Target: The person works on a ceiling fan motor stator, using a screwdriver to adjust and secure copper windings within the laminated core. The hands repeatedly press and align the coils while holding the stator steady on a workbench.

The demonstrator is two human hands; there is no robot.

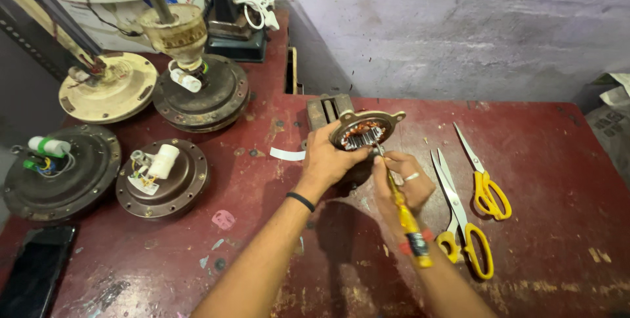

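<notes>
1. We work at a red table (545, 160).
2. Our left hand (331, 157) is wrapped around a motor stator (365, 130), held at mid-table.
3. Our right hand (401, 183) is closed on a yellow screwdriver (403, 210), tip touching the stator.

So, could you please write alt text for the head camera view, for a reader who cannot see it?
The left hand grips a small motor stator with copper windings while the right hand works a yellow-handled screwdriver into it, over a worn red table. Two yellow scissors lie right; ceiling fan motors sit left.
</notes>
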